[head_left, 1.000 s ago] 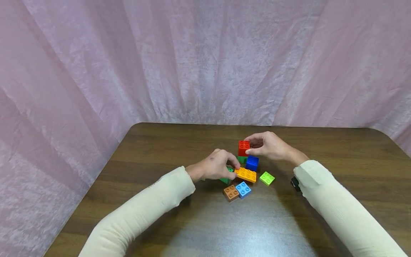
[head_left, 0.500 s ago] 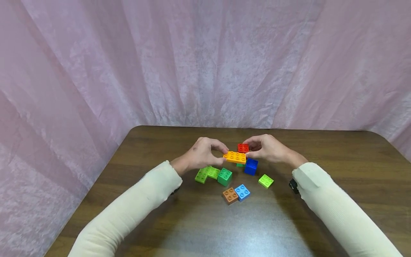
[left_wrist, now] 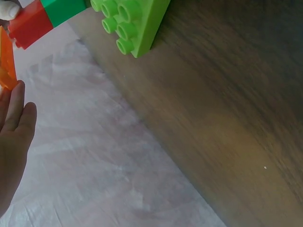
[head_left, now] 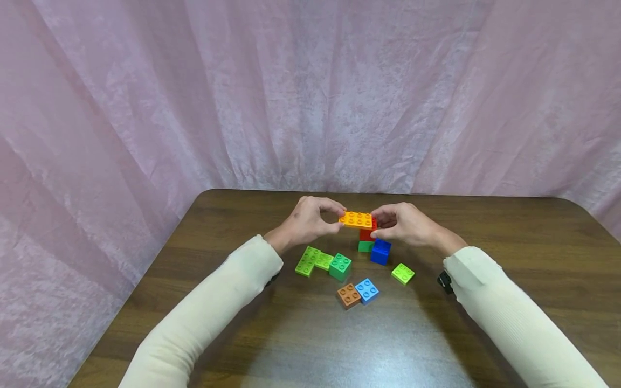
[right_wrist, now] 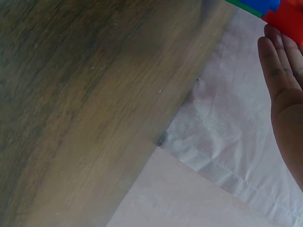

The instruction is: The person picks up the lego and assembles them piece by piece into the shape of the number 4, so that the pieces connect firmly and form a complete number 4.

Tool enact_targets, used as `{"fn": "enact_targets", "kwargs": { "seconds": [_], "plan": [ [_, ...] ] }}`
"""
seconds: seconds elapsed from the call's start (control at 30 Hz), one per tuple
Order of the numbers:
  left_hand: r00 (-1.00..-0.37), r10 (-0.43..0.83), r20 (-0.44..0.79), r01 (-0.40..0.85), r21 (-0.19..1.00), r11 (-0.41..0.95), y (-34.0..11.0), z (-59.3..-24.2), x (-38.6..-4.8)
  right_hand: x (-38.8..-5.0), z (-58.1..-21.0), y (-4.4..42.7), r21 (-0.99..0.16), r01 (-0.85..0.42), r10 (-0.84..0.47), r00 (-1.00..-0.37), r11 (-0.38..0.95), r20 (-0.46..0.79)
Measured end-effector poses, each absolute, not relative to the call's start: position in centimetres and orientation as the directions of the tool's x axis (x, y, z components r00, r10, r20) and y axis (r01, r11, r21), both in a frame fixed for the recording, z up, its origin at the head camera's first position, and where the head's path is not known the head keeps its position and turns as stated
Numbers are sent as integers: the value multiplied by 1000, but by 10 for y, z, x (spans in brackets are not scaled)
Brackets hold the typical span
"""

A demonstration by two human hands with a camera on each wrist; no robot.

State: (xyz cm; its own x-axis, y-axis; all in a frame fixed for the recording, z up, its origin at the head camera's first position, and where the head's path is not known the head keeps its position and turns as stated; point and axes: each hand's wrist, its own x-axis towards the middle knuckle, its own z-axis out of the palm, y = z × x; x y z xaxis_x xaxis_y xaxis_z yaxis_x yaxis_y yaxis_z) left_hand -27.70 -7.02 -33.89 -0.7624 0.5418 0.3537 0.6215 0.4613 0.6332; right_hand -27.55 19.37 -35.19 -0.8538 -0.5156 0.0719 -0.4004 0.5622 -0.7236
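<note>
My left hand pinches the left end of an orange building brick, two studs wide and longer than the rest. It overlaps the top of a red brick; whether they touch I cannot tell. With thumb and fingers my right hand holds the red brick, which stands on a green brick. A blue brick sits at the front right of this stack. In the left wrist view, the orange brick and red brick are partly cut off. My right fingers lie along the red brick.
Light green bricks and a darker green brick lie front left of the stack. Nearer are a brown brick and a light blue brick, side by side. A lime brick lies to the right on the wooden table.
My left hand has picked the orange brick up from the table and carried it up and back, to over the red brick. My right hand has stayed at the red brick.
</note>
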Motion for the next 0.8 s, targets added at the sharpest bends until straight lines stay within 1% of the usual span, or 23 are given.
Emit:
{"fn": "enact_targets", "kwargs": {
  "seconds": [0.27,0.6,0.8],
  "plan": [
    [-746,557,364,643,612,461,-67,-343,-282,-272,-351,193,-744,-394,-513,-855,540,80],
    [-750,579,319,638,582,505,-61,-343,-282,-272,-353,193,-746,-417,-511,-851,519,120],
    [-742,604,291,643,565,517,-58,-340,-282,-271,-353,193,-728,-428,-508,-852,536,127]
  ]
}}
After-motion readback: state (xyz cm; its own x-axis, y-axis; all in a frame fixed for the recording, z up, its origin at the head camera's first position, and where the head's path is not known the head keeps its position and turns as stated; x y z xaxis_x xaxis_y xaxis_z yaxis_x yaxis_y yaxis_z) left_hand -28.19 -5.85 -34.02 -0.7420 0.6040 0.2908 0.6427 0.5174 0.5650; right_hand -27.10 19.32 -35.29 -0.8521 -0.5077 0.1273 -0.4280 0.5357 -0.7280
